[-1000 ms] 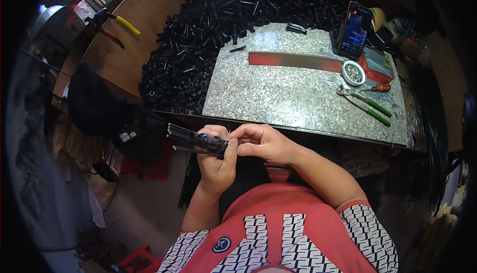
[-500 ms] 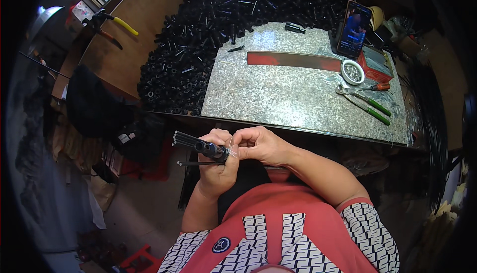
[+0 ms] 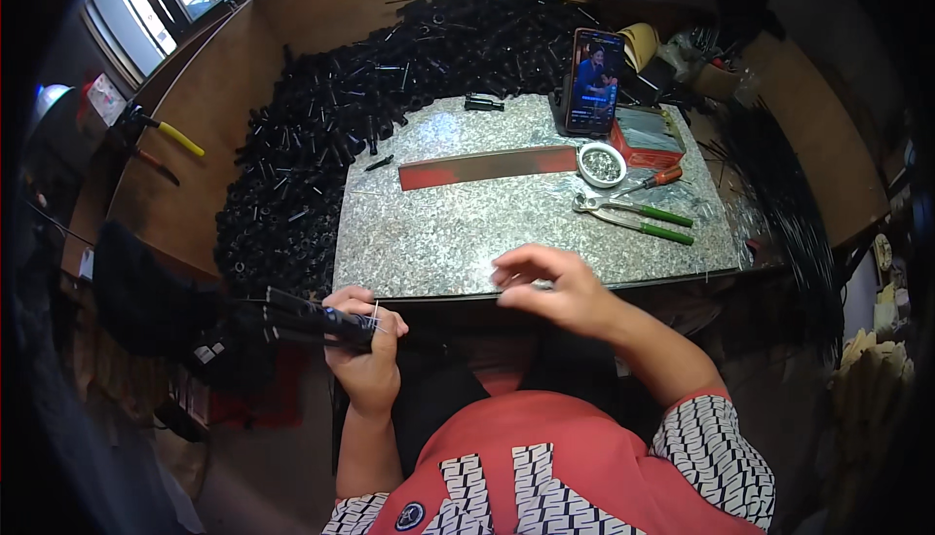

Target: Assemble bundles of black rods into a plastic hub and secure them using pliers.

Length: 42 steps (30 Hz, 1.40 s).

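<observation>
And there goes the right hand [image 3: 565, 296]! Half a second ago its fingertips are pressed in beside the left thumb; now it sits well apart, at three o'clock from the left hand [image 3: 368, 365], above the near edge of the speckled grey stone board [image 3: 453, 238]. Its fingers curl loosely, thumb parted from them; whether anything tiny sits between, I cannot tell.

The left hand stays wrapped tight, fingers closed round the bundle of slim black rods with a dark tubular piece [image 3: 310, 320], rod ends blurred and aimed near nine o'clock. Thin pale wires [image 3: 377, 313] poke up by the thumb, freed from the right hand's fingertips.

The whole view swings too, and the board slides left and down. On it, nothing trades places: from the right hand, the green-handled metal pliers [image 3: 666, 215] lie between one and two o'clock, the round white bowl of small metal bits [image 3: 602, 185] just past twelve, the flat red-and-brown strip [image 3: 487, 167] at eleven.
</observation>
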Motion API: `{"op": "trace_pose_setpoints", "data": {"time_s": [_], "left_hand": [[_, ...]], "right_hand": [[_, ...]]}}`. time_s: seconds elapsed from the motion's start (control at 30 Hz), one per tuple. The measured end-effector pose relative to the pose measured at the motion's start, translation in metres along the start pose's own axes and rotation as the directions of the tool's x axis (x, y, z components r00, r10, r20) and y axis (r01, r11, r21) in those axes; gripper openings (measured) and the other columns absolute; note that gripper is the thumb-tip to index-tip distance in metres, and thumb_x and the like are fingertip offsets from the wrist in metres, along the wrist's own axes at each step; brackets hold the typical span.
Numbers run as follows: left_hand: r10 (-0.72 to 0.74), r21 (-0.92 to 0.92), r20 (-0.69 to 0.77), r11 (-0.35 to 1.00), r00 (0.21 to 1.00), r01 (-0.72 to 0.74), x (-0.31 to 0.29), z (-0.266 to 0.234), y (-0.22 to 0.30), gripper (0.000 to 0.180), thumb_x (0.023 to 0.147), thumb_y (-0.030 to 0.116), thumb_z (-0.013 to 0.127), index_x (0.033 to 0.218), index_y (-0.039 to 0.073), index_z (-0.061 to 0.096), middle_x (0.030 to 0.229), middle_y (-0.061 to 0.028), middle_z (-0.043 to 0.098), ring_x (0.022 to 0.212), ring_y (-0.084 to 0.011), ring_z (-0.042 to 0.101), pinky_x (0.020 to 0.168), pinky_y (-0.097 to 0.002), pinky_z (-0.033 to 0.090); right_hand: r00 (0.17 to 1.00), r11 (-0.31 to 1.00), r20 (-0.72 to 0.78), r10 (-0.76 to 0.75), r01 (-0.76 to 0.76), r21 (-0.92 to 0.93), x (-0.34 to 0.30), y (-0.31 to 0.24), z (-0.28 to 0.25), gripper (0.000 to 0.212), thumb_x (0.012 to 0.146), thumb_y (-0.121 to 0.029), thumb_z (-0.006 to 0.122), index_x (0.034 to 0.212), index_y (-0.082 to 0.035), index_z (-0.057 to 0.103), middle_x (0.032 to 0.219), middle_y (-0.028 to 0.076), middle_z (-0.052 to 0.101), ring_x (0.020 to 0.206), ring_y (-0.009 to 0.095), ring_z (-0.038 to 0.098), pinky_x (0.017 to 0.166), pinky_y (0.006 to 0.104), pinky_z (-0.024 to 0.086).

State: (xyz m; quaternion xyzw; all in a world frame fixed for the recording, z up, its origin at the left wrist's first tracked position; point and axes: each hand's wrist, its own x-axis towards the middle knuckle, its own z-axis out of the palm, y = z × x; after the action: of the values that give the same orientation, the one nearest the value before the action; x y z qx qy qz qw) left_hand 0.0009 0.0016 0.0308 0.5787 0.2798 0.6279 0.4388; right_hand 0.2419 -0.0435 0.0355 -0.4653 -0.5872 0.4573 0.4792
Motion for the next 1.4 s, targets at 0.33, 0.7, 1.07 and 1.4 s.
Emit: {"op": "trace_pose_setpoints", "data": {"time_s": [0.33, 0.7, 1.07, 1.4], "left_hand": [[-0.146, -0.379, 0.173, 0.903, 0.974, 0.203, 0.009, -0.002, -0.012, 0.012, 0.088, -0.005, 0.052, 0.092, 0.004, 0.047, 0.091, -0.0154, 0.057, 0.055, -0.0117, 0.055, 0.053, -0.0256, 0.048], [-0.179, -0.141, 0.184, 0.968, 0.966, 0.206, 0.006, 0.009, -0.002, 0.011, 0.093, 0.003, 0.051, 0.086, 0.005, 0.044, 0.072, -0.0067, 0.049, 0.045, -0.0079, 0.042, 0.043, -0.0235, 0.04], [-0.061, -0.088, 0.303, 0.992, 0.951, 0.092, 0.001, -0.003, -0.004, 0.012, 0.091, 0.004, 0.055, 0.088, 0.006, 0.044, 0.084, -0.0121, 0.057, 0.077, -0.0247, 0.06, 0.078, -0.0399, 0.05], [-0.171, -0.218, 0.377, 0.939, 0.91, 0.266, -0.003, -0.009, -0.02, 0.031, 0.085, 0.005, 0.067, 0.09, 0.009, 0.037, 0.058, -0.0004, 0.04, 0.046, -0.0097, 0.041, 0.044, -0.025, 0.037]], "right_hand": [[0.875, 0.362, -0.323, -0.359, -0.189, -0.913, -0.042, -0.004, -0.115, 0.022, 0.078, -0.01, 0.07, 0.092, 0.002, 0.058, 0.091, 0.017, 0.06, 0.089, 0.034, 0.059, 0.079, 0.0389, 0.047], [0.947, 0.265, -0.201, -0.251, -0.133, -0.955, -0.056, 0.028, -0.13, 0.024, 0.078, -0.018, 0.071, 0.084, 0.001, 0.058, 0.1, 0.016, 0.06, 0.095, 0.034, 0.057, 0.083, 0.0413, 0.046], [0.949, 0.443, -0.236, -0.207, -0.125, -0.888, -0.044, 0.02, -0.081, 0.013, 0.091, -0.012, 0.055, 0.094, 0.0, 0.05, 0.085, 0.014, 0.056, 0.071, 0.026, 0.058, 0.064, 0.0361, 0.046], [0.961, 0.557, 0.025, -0.274, 0.18, -0.811, -0.02, -0.045, -0.024, 0.031, 0.066, -0.004, 0.077, 0.079, -0.004, 0.049, 0.092, 0.013, 0.057, 0.081, 0.027, 0.059, 0.07, 0.0371, 0.047]]}}
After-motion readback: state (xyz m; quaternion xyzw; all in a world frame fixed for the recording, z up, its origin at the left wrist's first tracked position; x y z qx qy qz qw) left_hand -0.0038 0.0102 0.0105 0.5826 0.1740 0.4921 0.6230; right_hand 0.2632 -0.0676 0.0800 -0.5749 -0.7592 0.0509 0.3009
